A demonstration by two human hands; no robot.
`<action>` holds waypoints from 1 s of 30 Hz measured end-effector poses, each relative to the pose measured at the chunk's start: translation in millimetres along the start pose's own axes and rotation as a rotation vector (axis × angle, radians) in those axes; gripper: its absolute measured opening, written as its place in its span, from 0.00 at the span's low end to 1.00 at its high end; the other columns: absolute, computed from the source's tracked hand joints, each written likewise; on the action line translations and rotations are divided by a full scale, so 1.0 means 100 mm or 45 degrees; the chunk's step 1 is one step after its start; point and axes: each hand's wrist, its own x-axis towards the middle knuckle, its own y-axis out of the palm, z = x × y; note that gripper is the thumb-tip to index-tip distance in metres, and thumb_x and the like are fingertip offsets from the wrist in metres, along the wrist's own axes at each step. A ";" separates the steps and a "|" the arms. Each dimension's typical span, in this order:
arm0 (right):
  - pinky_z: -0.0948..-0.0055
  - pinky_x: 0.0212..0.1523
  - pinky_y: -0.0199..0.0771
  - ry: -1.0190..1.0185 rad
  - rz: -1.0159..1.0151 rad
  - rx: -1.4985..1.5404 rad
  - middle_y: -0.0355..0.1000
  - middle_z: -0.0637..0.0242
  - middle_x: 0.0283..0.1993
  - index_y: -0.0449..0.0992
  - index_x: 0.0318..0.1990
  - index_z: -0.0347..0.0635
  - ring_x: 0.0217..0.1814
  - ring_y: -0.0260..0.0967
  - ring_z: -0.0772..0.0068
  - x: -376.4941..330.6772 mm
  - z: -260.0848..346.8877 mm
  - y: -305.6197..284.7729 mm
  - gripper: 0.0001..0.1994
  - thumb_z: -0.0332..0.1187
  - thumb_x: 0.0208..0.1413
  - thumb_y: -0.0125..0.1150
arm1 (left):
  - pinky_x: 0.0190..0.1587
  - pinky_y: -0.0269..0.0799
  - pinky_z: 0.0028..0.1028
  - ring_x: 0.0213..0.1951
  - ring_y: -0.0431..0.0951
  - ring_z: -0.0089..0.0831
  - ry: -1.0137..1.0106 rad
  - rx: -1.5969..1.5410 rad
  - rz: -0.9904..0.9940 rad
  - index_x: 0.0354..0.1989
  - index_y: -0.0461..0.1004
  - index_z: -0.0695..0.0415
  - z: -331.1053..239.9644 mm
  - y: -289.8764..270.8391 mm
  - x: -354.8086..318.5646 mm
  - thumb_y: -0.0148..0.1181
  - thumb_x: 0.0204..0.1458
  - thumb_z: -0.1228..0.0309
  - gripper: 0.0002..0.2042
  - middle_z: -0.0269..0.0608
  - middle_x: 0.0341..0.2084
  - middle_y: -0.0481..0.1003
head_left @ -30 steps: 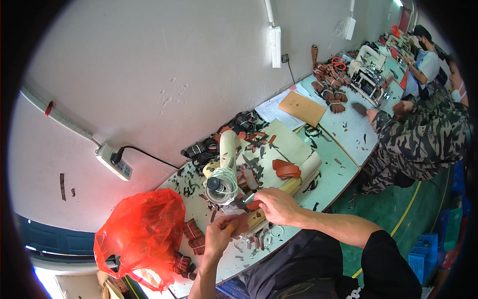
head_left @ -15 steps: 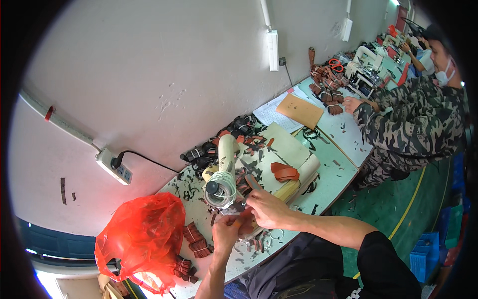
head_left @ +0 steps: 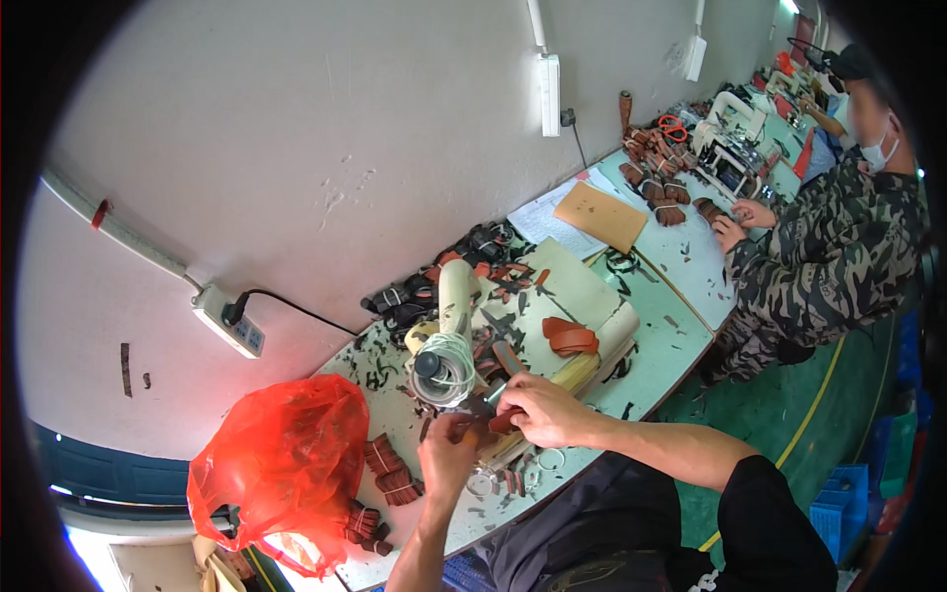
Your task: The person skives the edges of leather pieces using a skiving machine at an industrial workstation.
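The left hand [head_left: 447,452] and the right hand [head_left: 546,409] are close together at the near edge of the cream machine [head_left: 602,306]. The right grip is pinching a flat, reddish-brown piece [head_left: 506,420], which sticks out under the fingertips, between the two hands. The left hand is bent, with its fingers near the piece. There is a bit of orange by them, but it is too small and hidden to tell whether the left grip is pinching anything. A shiny, smooth metal rod [head_left: 495,395] pokes up just beside the right fingers.

The machine has a fat, round, cream tube [head_left: 456,296]. In front of the tube is a loop of thin white cord [head_left: 456,367], with a round dark knob [head_left: 427,364] in the middle. A smooth orange-red strap [head_left: 569,337] lies folded on the flat top, with thin, curly dark scraps [head_left: 505,321] around it.

The surface [head_left: 651,370] is pale green and hard. On its left side sits a thin, crinkly, see-through red bag [head_left: 281,454], all puffed up. Ridged brown bundles [head_left: 398,485] lie just right of it. Farther back, a flat tan card [head_left: 600,217] rests on white paper [head_left: 543,219]. A person in a blotchy grey, black and green jacket [head_left: 838,261] works at the right.
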 end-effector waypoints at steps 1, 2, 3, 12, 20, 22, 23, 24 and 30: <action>0.61 0.47 0.69 -0.004 -0.004 0.000 0.72 0.58 0.37 0.75 0.36 0.37 0.44 0.69 0.54 0.02 0.02 0.02 0.07 0.22 0.48 0.56 | 0.32 0.74 0.24 0.29 0.80 0.26 0.027 0.052 -0.019 0.38 0.77 0.63 0.05 0.04 0.03 0.61 0.49 0.71 0.10 0.43 0.29 0.81; 0.61 0.47 0.69 0.005 -0.008 -0.052 0.71 0.58 0.37 0.75 0.36 0.37 0.45 0.69 0.54 0.05 0.06 0.05 0.07 0.22 0.48 0.56 | 0.32 0.74 0.24 0.29 0.80 0.26 0.031 0.054 -0.021 0.38 0.77 0.63 0.10 0.03 0.04 0.61 0.49 0.71 0.10 0.43 0.29 0.81; 0.62 0.48 0.69 0.015 -0.012 -0.104 0.70 0.57 0.38 0.75 0.36 0.36 0.45 0.68 0.54 0.08 0.08 0.06 0.07 0.22 0.47 0.55 | 0.30 0.73 0.23 0.27 0.79 0.23 0.050 0.005 -0.006 0.37 0.76 0.64 0.14 -0.02 0.04 0.63 0.50 0.72 0.10 0.43 0.28 0.81; 0.60 0.46 0.68 -0.004 0.010 -0.001 0.70 0.57 0.38 0.73 0.36 0.35 0.44 0.68 0.53 0.01 0.03 0.01 0.08 0.22 0.47 0.55 | 0.33 0.74 0.23 0.30 0.81 0.26 -0.098 -0.071 0.046 0.39 0.76 0.63 0.03 -0.02 -0.01 0.62 0.50 0.70 0.11 0.44 0.30 0.81; 0.59 0.45 0.70 0.075 -0.027 -0.116 0.72 0.57 0.36 0.73 0.40 0.36 0.42 0.70 0.53 0.01 0.13 -0.07 0.09 0.22 0.49 0.56 | 0.37 0.76 0.22 0.34 0.80 0.27 -0.123 -0.370 0.159 0.41 0.74 0.69 0.13 -0.08 -0.02 0.60 0.53 0.78 0.09 0.46 0.32 0.80; 0.59 0.44 0.71 0.088 -0.047 -0.083 0.73 0.56 0.36 0.73 0.40 0.36 0.42 0.71 0.52 -0.04 0.11 -0.10 0.10 0.23 0.49 0.57 | 0.37 0.77 0.23 0.34 0.80 0.27 -0.122 -0.628 0.217 0.42 0.74 0.70 0.15 -0.12 -0.06 0.59 0.53 0.79 0.09 0.47 0.32 0.80; 0.59 0.44 0.71 0.097 -0.107 -0.003 0.73 0.56 0.37 0.73 0.40 0.37 0.41 0.71 0.52 -0.07 0.09 -0.10 0.09 0.23 0.50 0.57 | 0.37 0.76 0.22 0.34 0.80 0.26 -0.080 -0.591 0.190 0.41 0.74 0.69 0.16 -0.12 -0.06 0.59 0.53 0.78 0.09 0.46 0.32 0.80; 0.59 0.44 0.71 0.107 -0.168 0.077 0.74 0.56 0.37 0.74 0.40 0.37 0.41 0.71 0.52 -0.08 0.08 -0.10 0.09 0.24 0.50 0.57 | 0.37 0.76 0.22 0.34 0.80 0.26 -0.083 -0.594 0.185 0.41 0.74 0.69 0.14 -0.13 -0.07 0.59 0.53 0.78 0.09 0.46 0.32 0.80; 0.62 0.48 0.70 0.157 0.047 0.073 0.71 0.58 0.42 0.75 0.39 0.39 0.46 0.69 0.55 -0.07 0.06 -0.01 0.09 0.22 0.49 0.57 | 0.37 0.73 0.26 0.32 0.80 0.28 0.054 0.030 -0.105 0.40 0.76 0.63 0.04 -0.01 -0.08 0.62 0.48 0.74 0.11 0.44 0.31 0.79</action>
